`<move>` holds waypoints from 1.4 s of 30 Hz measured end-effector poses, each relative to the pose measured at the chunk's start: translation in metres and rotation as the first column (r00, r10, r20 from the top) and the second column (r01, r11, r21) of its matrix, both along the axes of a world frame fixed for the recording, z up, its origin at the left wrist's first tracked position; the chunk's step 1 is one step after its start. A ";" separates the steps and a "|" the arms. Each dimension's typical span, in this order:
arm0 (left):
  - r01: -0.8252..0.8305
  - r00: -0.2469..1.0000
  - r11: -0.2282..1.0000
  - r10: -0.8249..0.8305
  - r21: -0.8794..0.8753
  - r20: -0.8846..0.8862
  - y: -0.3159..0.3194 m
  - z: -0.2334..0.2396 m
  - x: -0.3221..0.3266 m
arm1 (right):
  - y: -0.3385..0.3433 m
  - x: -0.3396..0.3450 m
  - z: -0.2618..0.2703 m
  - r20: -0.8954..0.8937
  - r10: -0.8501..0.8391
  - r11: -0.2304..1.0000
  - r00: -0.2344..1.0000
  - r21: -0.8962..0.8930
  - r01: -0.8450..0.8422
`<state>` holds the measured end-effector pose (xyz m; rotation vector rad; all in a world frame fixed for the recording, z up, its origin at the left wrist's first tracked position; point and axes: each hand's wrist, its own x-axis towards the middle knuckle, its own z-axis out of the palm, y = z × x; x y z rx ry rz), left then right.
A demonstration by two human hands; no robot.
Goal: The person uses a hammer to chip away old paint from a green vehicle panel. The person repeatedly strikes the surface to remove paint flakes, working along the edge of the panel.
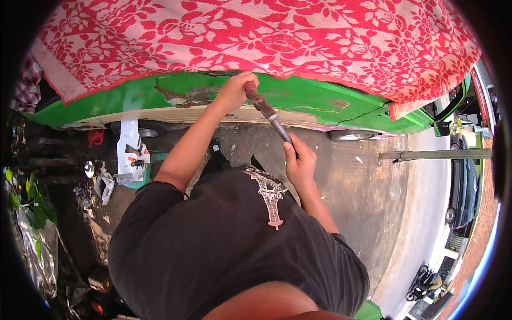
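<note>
My right hand (301, 158) grips the grey metal shaft of a rusty, hammer-like tool (265, 108), which slants up and left from my fist. Its reddish, rusted end overlaps my left hand (237, 91) from this angle. The fingers of that hand are curled by the upper edge of a green car body panel (294, 93); whether they hold the tool's end, the edge or something behind it is hidden. Bare, dark patches of chipped paint (188, 96) show on the panel to the left of the tool.
A red and pink floral blanket (256, 36) drapes over the car's upper part. Left of me, a teal stool (156, 159) bears a white sheet (127, 136) and a screwdriver (137, 163). A wooden post (436, 154) rises at right; beyond are a parked car (465, 188) and motorcycle (421, 283).
</note>
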<state>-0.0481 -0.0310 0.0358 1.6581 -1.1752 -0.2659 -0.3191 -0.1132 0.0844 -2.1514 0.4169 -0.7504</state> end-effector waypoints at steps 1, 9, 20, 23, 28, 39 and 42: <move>-0.022 1.000 1.000 0.022 -0.009 0.000 -0.001 -0.001 0.002 | 0.000 0.001 -0.001 0.057 -0.008 1.000 0.998 0.009 0.008; -0.078 0.979 0.993 0.092 0.086 -0.184 -0.013 0.003 0.009 | -0.005 0.006 0.003 -0.029 -0.082 0.997 0.996 0.006 0.082; -0.110 0.991 0.986 0.119 0.127 -0.060 -0.015 0.017 0.000 | -0.011 0.012 0.003 0.031 -0.124 0.990 0.992 0.071 0.121; -0.024 1.000 0.999 0.025 0.040 -0.016 -0.003 -0.003 -0.007 | -0.013 -0.002 -0.003 0.067 -0.166 0.970 0.984 0.189 0.151; 0.095 0.993 0.992 -0.089 -0.081 0.074 0.018 -0.027 -0.028 | -0.015 -0.017 -0.021 0.055 -0.204 0.906 0.977 0.388 0.167; 0.086 0.985 0.989 -0.065 -0.124 0.162 0.009 -0.022 -0.012 | -0.009 -0.015 -0.026 -0.007 -0.190 0.893 0.982 0.414 0.176; 0.085 0.986 0.988 -0.064 -0.130 0.155 0.007 -0.025 -0.008 | -0.009 -0.015 -0.026 -0.014 -0.196 0.898 0.980 0.398 0.185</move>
